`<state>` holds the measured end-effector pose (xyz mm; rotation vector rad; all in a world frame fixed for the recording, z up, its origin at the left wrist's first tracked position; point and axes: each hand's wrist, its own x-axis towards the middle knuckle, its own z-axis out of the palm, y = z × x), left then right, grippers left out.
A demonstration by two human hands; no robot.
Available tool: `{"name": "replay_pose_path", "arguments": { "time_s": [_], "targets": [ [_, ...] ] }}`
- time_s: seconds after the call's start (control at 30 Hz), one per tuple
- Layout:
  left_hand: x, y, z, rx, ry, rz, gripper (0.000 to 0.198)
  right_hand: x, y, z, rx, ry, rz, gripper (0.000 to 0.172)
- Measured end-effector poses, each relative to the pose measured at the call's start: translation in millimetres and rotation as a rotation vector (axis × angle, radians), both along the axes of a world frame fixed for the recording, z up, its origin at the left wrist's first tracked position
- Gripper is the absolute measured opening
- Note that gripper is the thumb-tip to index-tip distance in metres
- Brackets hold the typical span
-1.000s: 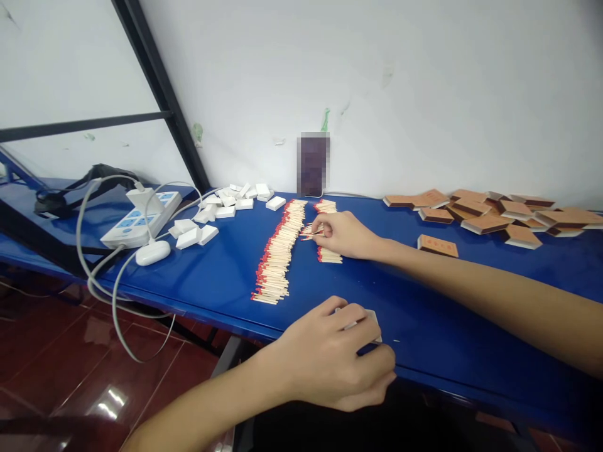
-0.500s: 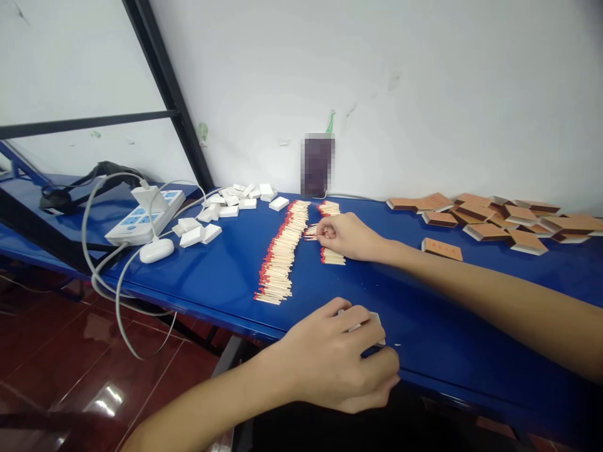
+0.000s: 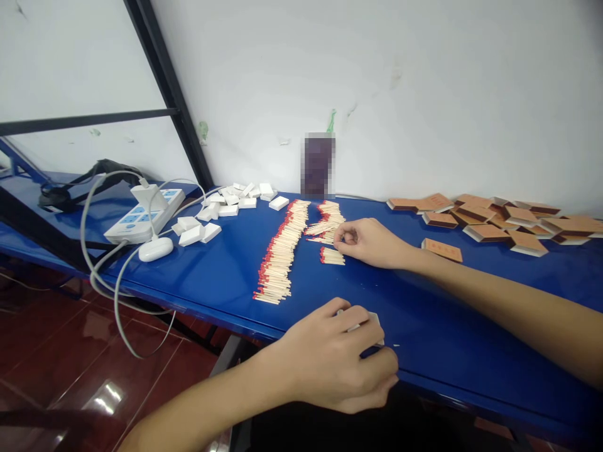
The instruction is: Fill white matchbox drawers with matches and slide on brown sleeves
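Observation:
My left hand (image 3: pixel 336 355) is closed around a small white matchbox tray (image 3: pixel 374 321) at the near edge of the blue table (image 3: pixel 221 276). Farther back, my right hand (image 3: pixel 372 242) pinches matches at the right side of a small pile of red-tipped matches (image 3: pixel 326 225). A long row of matches (image 3: pixel 281 250) lies to the left of that pile. A short bundle of matches (image 3: pixel 332 256) rests just below my right fingers.
White inner trays (image 3: pixel 226 204) lie scattered at the back left beside a white power strip (image 3: pixel 141 215) with cables and a white adapter (image 3: pixel 154 249). Brown matchbox sleeves (image 3: pixel 490 216) are heaped at the back right; one (image 3: pixel 441 250) lies apart. A dark blurred object (image 3: pixel 318 164) leans against the wall.
My right hand has slid a little to the right and toward me, uncovering more of the small match pile. My left hand has stayed put on the tray.

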<state>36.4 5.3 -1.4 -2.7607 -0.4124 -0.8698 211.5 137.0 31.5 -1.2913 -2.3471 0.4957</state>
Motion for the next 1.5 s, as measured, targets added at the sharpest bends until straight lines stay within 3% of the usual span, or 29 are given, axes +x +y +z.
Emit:
{"name": "replay_pose_path", "arguments": {
  "time_s": [0.23,0.5,0.7,1.23,1.5],
  "targets": [
    [0.6,0.5,-0.8,0.005,0.002,0.002,0.02,-1.3,4.2,8.3,-0.016,-0.056,0.028,0.014],
    [0.3,0.2,-0.4,0.008,-0.004,0.002,0.019,-25.7,20.1,10.8,0.055,-0.141,0.164,0.015],
    [0.7,0.8,-0.4,0.018,-0.01,0.002,0.018,-34.9,24.1,11.8,0.068,-0.194,0.167,0.014],
    [0.9,0.5,0.7,0.012,-0.013,-0.005,0.019,-12.0,18.0,24.7,-0.035,-0.284,0.14,0.022],
    [0.3,-0.2,-1.3,0.016,-0.003,0.0,0.019,-4.4,7.4,23.9,-0.112,-0.226,0.151,0.02]
  ]
}}
